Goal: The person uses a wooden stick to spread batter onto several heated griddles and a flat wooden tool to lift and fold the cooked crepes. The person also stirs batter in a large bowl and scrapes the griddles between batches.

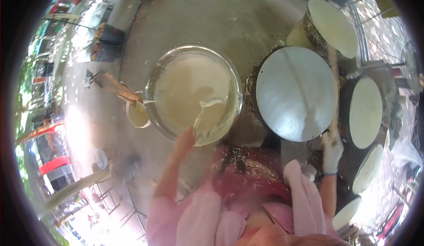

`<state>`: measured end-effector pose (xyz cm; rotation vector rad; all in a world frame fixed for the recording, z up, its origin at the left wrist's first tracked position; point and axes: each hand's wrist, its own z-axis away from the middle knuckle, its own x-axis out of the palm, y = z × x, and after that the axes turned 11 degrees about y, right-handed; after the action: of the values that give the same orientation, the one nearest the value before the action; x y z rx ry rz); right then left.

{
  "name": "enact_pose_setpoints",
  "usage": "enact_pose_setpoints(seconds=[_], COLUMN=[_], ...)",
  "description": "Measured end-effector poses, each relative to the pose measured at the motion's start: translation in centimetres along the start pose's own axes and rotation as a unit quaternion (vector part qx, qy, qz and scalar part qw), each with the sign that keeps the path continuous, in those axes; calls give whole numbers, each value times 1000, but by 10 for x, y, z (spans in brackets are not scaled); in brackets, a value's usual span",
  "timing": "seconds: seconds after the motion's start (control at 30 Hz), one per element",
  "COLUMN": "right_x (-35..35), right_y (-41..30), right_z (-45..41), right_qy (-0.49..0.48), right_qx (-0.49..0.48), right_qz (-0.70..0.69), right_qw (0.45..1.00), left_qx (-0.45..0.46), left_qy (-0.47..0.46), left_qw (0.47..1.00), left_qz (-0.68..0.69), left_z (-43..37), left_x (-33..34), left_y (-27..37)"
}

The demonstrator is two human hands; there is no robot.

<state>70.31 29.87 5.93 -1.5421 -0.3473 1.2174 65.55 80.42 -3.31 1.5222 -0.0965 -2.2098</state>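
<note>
A large metal basin (234,70) holds pale, creamy liquid batter (185,87). At its near rim, my left hand (186,139) grips the end of a batter-coated ladle (198,116), whose head dips into the batter. To the right lies a round flat metal plate (294,93) with a smooth grey-white surface. Beside the plate's lower right edge, my right hand (332,151), in a white glove, is closed around what looks like a long wooden stick (334,90). The stick runs along the plate's right side; its far end passes near a pale round-topped drum.
A small yellowish bowl (139,116) with wooden slats (127,93) stands left of the basin. The pale-topped drum (333,27) is at the far right. Several pale round discs, one large (366,112), line the right side. A dark red, batter-splashed apron (251,166) covers my lap.
</note>
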Motion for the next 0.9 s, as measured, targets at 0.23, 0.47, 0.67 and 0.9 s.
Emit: enact_pose_setpoints(seconds=[0.23, 0.47, 0.67, 0.9], right_x=[25, 27, 36, 11], right_y=[20, 56, 55, 159], right_z=[186, 255, 314, 343], right_qy=[-42, -79, -272, -413], right_qx=[207, 242, 215, 96], right_qz=[3, 27, 156, 357], right_qw=[977, 967, 925, 833], left_qx=[221, 128, -200, -270], left_qy=[53, -324, -382, -235], left_qw=[968, 934, 738, 419], left_qz=[-101, 82, 519, 834], left_z=[-161, -110, 33, 131], left_x=[73, 86, 117, 86], left_y=[-34, -106, -108, -19])
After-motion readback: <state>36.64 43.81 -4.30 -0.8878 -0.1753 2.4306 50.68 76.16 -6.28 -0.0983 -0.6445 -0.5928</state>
